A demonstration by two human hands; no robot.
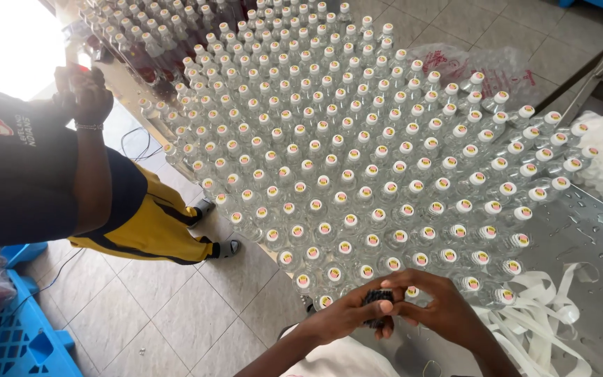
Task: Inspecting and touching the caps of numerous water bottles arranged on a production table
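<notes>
Now we see the clear bottles (357, 174), white-capped with clear liquid inside, packed across the wet metal table (594, 237), and at their near edge our left hand (347, 314) and right hand (444, 307) meet, fingers pinched closed around a small dark ribbed cap (378, 299).

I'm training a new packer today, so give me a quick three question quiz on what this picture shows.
1. True or false: both of the person's hands are on one small dark object.
2. What colour are the bottle caps? A) white B) green C) black
3. What lies on the wet table right of the hands?

Key
1. True: left hand and right hand pinch the dark object.
2. A: the clear bottles have white caps.
3. Loose white strips on the table.
</notes>
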